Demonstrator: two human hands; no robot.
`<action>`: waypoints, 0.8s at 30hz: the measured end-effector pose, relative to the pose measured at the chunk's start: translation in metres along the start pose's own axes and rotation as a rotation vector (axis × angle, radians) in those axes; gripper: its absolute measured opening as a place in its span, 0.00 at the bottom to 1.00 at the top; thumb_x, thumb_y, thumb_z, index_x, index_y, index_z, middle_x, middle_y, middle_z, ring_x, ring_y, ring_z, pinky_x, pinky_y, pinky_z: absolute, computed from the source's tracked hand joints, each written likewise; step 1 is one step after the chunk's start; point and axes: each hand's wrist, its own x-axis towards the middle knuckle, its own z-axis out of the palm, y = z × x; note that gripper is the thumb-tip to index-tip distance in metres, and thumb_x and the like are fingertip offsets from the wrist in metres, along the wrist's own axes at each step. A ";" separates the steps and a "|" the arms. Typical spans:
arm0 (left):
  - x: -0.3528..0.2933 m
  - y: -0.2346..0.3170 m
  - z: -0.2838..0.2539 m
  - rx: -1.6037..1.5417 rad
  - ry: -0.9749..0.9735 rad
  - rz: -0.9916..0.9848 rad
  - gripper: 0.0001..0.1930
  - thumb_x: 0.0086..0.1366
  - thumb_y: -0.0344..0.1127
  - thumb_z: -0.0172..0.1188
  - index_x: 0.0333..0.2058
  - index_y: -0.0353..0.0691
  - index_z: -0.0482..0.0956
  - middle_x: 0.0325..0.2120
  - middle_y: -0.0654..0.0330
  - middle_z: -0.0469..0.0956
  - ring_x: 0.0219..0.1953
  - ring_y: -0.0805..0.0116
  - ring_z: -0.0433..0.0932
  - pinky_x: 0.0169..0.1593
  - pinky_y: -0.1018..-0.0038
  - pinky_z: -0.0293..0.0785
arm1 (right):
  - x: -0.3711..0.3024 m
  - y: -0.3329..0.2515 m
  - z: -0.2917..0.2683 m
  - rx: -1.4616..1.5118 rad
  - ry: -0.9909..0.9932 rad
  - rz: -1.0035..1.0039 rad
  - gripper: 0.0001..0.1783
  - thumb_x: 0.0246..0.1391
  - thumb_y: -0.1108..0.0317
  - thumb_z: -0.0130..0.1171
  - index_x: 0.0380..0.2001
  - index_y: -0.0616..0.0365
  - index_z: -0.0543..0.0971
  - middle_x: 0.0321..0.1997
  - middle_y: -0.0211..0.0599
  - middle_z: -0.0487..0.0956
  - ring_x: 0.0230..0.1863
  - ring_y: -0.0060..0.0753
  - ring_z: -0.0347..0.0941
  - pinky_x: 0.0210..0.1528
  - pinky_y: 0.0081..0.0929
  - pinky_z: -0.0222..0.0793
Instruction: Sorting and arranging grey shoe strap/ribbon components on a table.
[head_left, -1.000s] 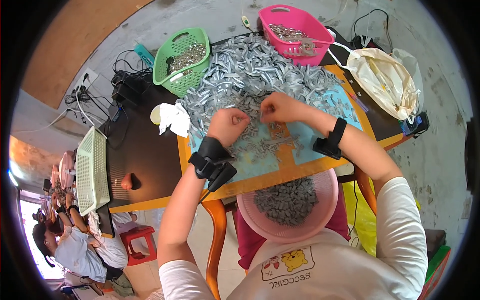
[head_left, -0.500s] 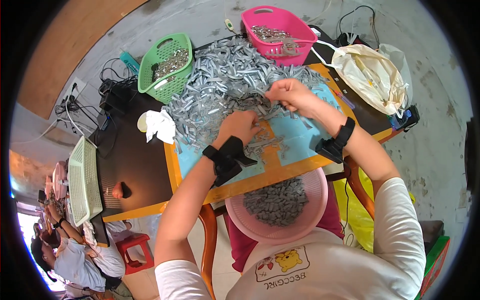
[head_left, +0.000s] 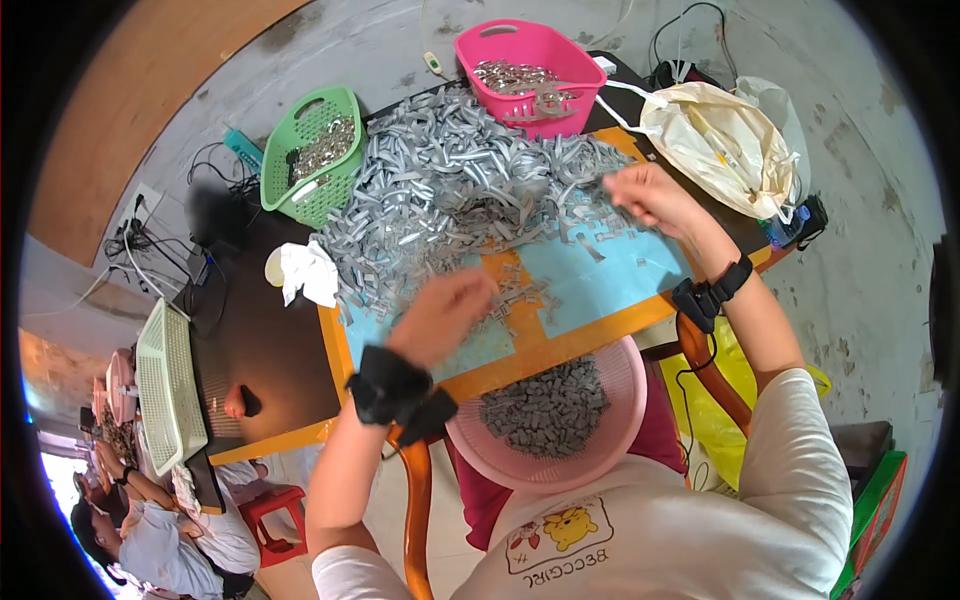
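Note:
A big heap of grey strips [head_left: 450, 150] covers the far part of the table, and small cut grey pieces [head_left: 515, 290] lie scattered along its near edge. My right hand [head_left: 655, 200] is above the heap's right side, its thumb and fingers pinched together; whatever is at the fingertips is too small to name. Motion blurs my left hand [head_left: 445, 315] over the near left of the blue sheet [head_left: 640, 260], and its fingers cannot be read. Below the table edge, a pink basin [head_left: 628, 420] on my lap contains many small grey pieces [head_left: 550, 408].
Behind the heap stand a green basket [head_left: 275, 180] and a pink basket [head_left: 500, 42], both with metal parts. A cream bag [head_left: 720, 130] lies at the right. To the left are white tissue [head_left: 310, 272], cables and a pale tray [head_left: 165, 380]. Another person [head_left: 160, 540] sits far left.
My right hand has moved right, away from the heap's middle. My left hand has come back toward me and left, off the heap. The view has shifted slightly.

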 end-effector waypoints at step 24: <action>-0.041 0.019 0.046 0.637 0.038 0.201 0.08 0.58 0.35 0.57 0.33 0.37 0.76 0.29 0.52 0.77 0.33 0.50 0.76 0.36 0.62 0.71 | -0.005 0.020 -0.007 -0.820 0.200 -0.131 0.09 0.43 0.67 0.63 0.27 0.60 0.79 0.15 0.30 0.71 0.19 0.26 0.67 0.21 0.25 0.61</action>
